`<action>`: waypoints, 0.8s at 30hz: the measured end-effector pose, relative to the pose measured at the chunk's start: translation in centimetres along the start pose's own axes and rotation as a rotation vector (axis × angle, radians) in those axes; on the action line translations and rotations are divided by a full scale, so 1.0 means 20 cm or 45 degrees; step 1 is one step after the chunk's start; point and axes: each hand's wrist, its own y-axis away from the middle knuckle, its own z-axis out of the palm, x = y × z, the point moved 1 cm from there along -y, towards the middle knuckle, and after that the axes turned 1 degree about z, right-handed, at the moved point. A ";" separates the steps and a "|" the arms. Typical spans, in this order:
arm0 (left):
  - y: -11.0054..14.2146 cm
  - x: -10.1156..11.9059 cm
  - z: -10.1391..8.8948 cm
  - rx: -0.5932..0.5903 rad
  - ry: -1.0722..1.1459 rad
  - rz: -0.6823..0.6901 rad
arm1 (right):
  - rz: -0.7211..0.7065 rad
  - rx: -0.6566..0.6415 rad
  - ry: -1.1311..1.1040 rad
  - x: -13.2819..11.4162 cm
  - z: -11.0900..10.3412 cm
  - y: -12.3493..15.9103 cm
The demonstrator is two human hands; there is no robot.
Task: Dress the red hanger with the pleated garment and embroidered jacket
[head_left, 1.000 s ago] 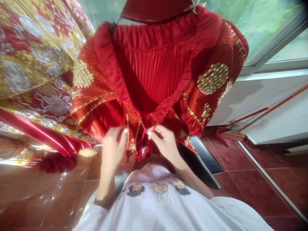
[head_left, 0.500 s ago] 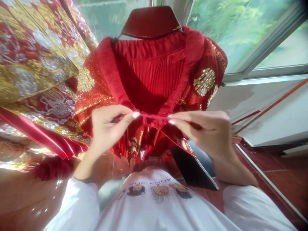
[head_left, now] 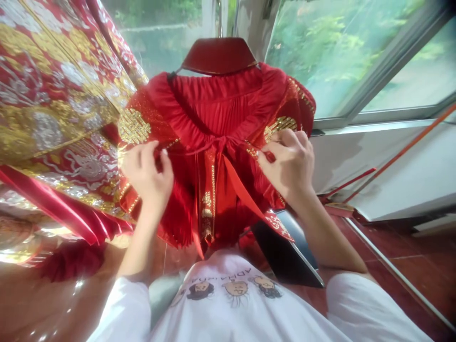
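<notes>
A red pleated garment (head_left: 221, 114) with gold embroidery hangs on a dark red hanger (head_left: 219, 57) in front of me. Its waist drawstring (head_left: 217, 142) is pulled tight, with a knot in the middle. My left hand (head_left: 147, 173) is closed on the garment's left edge below a gold emblem (head_left: 133, 126). My right hand (head_left: 288, 161) is closed on the right edge of the waist, pinching red fabric or cord. Red ribbon ends (head_left: 242, 190) hang down below the knot.
A heavy red, gold and silver embroidered robe (head_left: 53, 118) hangs at the left, touching the garment. A window (head_left: 338, 52) and white sill wall lie behind. A dark flat panel (head_left: 285, 251) rests on the red tiled floor (head_left: 392, 266). Orange-red rods (head_left: 402, 152) lean at right.
My hands rose from a low knot, pulled the cord outward, and now grip the waist at either side. The waist opening has drawn closed. The view tilted up.
</notes>
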 end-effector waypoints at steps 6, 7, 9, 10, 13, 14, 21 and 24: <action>0.08 0.19 0.19 -0.467 0.168 0.068 | -0.122 -0.040 0.053 -0.18 0.09 -0.03; 0.09 0.21 0.22 -0.527 0.165 0.085 | -0.168 -0.076 0.026 -0.19 0.12 -0.04; 0.11 0.24 0.27 -0.597 0.120 0.090 | -0.225 -0.147 -0.011 -0.20 0.16 -0.05; 0.12 0.25 0.29 -0.620 0.090 0.084 | -0.236 -0.175 -0.013 -0.20 0.18 -0.05; 0.15 0.28 0.32 -0.690 0.036 0.069 | -0.253 -0.225 0.029 -0.18 0.21 -0.06; 0.16 0.29 0.33 -0.727 0.037 0.055 | -0.260 -0.229 0.038 -0.18 0.21 -0.06; 0.19 0.34 0.36 -0.991 -0.009 0.011 | -0.262 -0.390 -0.292 -0.16 0.13 -0.03; 0.19 0.33 0.37 -0.979 0.130 0.002 | -0.144 -0.411 -0.553 -0.15 0.13 -0.02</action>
